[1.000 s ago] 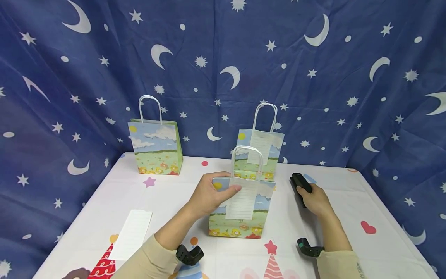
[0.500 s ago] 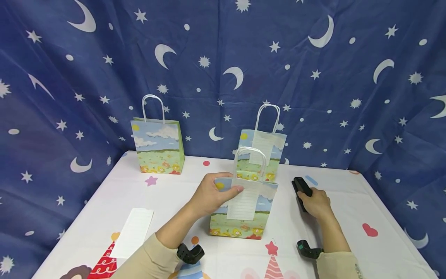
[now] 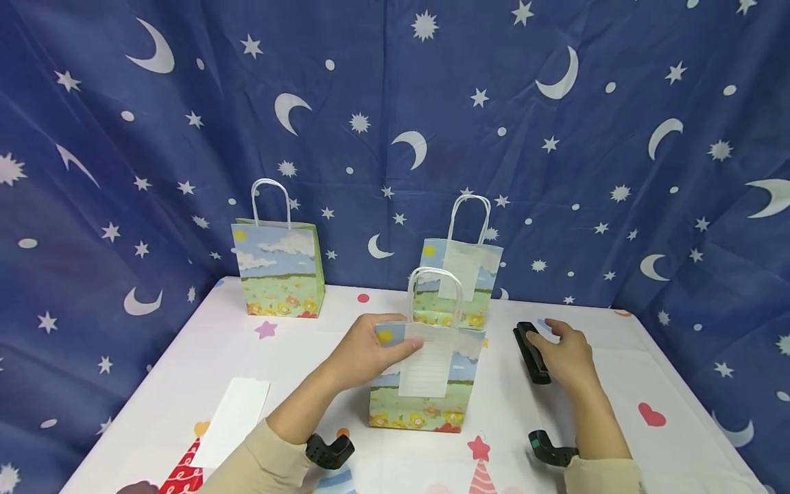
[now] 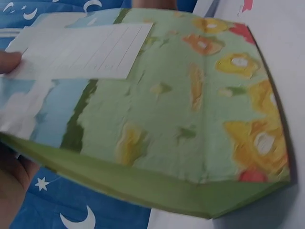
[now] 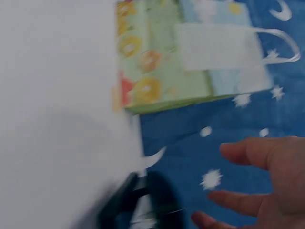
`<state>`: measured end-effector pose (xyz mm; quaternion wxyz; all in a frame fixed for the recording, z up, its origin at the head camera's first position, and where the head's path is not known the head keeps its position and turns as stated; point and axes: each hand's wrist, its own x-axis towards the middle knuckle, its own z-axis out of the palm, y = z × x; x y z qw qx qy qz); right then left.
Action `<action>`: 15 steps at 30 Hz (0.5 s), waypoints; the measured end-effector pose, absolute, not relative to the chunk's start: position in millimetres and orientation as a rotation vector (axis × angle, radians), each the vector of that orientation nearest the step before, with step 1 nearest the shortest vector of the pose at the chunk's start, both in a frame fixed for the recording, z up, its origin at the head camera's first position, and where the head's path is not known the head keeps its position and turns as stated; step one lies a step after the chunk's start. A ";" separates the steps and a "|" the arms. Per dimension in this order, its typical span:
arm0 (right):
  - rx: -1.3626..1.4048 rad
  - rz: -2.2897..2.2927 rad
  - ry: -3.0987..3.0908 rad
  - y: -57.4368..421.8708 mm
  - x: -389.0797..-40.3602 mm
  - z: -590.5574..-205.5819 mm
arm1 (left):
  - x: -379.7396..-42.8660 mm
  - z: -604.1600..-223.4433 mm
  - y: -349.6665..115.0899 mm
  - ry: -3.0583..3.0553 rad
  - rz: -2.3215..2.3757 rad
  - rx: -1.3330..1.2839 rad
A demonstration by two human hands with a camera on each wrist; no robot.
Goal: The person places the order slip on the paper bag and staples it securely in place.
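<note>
My left hand (image 3: 367, 353) pinches the upper left edge of a small paper gift bag (image 3: 413, 413) with a meadow print and white handles. Its thumb lies on a lined paper slip (image 3: 426, 374) at the bag's front, hanging from the top edge. The left wrist view shows this slip (image 4: 86, 52) flat against the print, and the bag's green side. Just right of a black stapler (image 3: 532, 353) is my right hand (image 3: 570, 358), fingers spread and holding nothing. In the right wrist view those fingers are apart from the blurred stapler (image 5: 164, 202).
A second bag with a lined slip (image 3: 459, 271) stands behind the held one, partly hidden. At the back left stands another bag (image 3: 280, 274), with no slip on its front. A loose paper slip (image 3: 231, 420) lies on the table's left side. A starry blue cloth (image 3: 345, 151) hangs behind.
My right hand has let go of the stapler, which now lies on the table, and its fingers have spread. My left hand keeps its grip on the bag.
</note>
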<state>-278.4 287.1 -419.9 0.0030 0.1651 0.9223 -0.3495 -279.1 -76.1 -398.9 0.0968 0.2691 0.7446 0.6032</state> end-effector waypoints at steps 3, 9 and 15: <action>0.431 -1.228 2.891 277.9 -272.9 -404.8 | -280.4 -397.9 -80.4 2.219 1.738 0.816; -0.027 -1.411 2.773 261.0 -261.0 -385.2 | -284.7 -397.7 -89.6 2.234 1.582 0.842; -0.472 -1.416 2.471 244.8 -252.5 -385.3 | -289.3 -402.5 -98.4 2.245 1.421 0.840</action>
